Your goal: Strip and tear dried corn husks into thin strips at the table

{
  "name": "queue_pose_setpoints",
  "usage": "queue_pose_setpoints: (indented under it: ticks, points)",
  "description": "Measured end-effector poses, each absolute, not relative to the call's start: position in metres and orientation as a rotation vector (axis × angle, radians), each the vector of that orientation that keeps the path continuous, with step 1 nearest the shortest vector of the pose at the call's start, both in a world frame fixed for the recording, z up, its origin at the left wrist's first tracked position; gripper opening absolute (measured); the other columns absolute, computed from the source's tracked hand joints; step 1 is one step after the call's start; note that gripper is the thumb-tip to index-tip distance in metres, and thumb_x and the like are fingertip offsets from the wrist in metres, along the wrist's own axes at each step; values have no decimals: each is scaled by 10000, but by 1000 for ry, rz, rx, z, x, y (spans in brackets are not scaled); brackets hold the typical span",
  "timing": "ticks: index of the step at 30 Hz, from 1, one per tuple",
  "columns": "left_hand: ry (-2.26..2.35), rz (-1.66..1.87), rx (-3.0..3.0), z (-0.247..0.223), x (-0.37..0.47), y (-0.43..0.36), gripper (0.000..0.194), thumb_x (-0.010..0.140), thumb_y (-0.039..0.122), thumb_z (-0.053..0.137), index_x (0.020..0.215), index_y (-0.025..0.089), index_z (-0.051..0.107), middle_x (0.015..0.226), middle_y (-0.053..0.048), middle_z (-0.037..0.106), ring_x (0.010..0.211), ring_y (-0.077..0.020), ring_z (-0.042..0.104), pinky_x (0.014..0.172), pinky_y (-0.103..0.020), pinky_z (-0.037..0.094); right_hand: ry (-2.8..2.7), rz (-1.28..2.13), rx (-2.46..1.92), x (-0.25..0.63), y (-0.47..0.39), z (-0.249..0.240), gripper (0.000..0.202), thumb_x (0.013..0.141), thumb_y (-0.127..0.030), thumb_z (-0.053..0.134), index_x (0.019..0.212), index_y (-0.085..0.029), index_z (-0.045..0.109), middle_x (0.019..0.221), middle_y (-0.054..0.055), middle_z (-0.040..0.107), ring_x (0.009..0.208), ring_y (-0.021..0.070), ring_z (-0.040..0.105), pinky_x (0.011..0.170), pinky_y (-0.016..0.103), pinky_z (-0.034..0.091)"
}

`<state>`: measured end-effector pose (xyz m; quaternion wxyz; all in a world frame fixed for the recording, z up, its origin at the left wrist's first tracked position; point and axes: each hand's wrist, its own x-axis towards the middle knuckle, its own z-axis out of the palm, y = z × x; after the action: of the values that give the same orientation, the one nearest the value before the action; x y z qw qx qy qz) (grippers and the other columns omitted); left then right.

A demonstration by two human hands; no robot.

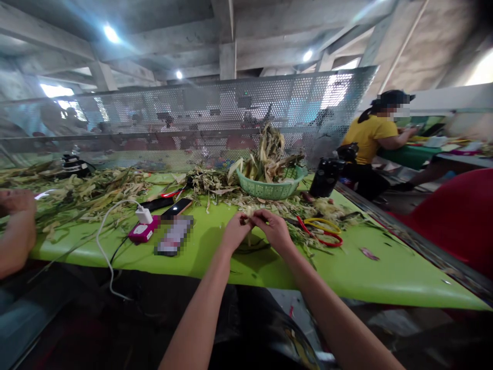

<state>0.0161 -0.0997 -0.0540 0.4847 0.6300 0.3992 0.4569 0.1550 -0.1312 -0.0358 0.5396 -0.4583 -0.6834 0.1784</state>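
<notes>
My left hand (pixel 235 231) and my right hand (pixel 272 229) meet over the front middle of the green table (pixel 215 259). Between their pinched fingers is a small pale piece that looks like dried husk (pixel 249 211), with a thin strip hanging below it. Just right of my right hand lie scissors (pixel 327 237) with red and yellow handles. A green plastic basket (pixel 269 190) heaped with dry husks (pixel 271 149) stands beyond my hands.
Phones (pixel 175 235) and a pink power block (pixel 145 228) with a white charger lie left. Loose dry leaves (pixel 96 195) cover the back left. A black bottle-like object (pixel 325 177) stands right. Another person's arm (pixel 17 231) rests far left; a person in yellow (pixel 367 134) sits beyond.
</notes>
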Motion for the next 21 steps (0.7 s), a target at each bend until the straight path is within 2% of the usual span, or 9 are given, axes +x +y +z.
queue_pose_setpoints:
  ticks: [5,9,14,21]
  points:
    - [998,1155,1567,-54,17,-100,297,697,362,685,855,179,512,685,19,544,646,-121,507,619,-240,374,-1538,486,-1068,157,-126,-40,191,785,-389,625,807,-199,633,733,8,615,682,165,547,672,267,435]
    - [896,1235,1459,-55,18,-101,395,663,391,730,850,188,448,728,26,504,700,-116,504,670,-242,407,-1428,554,-1033,157,-123,-40,245,754,-407,651,857,-185,635,794,28,642,737,177,577,718,286,458]
    - [807,1206,1454,-55,17,-101,308,721,361,684,829,187,455,747,16,526,730,-126,523,724,-266,422,-1349,659,-997,157,-127,-32,284,769,-465,630,788,-182,635,697,13,621,658,158,565,655,276,469]
    - [947,1243,1627,-55,15,-101,267,736,364,678,847,178,523,801,-16,578,755,-142,537,712,-269,416,-1306,749,-968,158,-128,-32,242,758,-431,650,751,-190,629,693,-1,605,657,144,551,673,277,461]
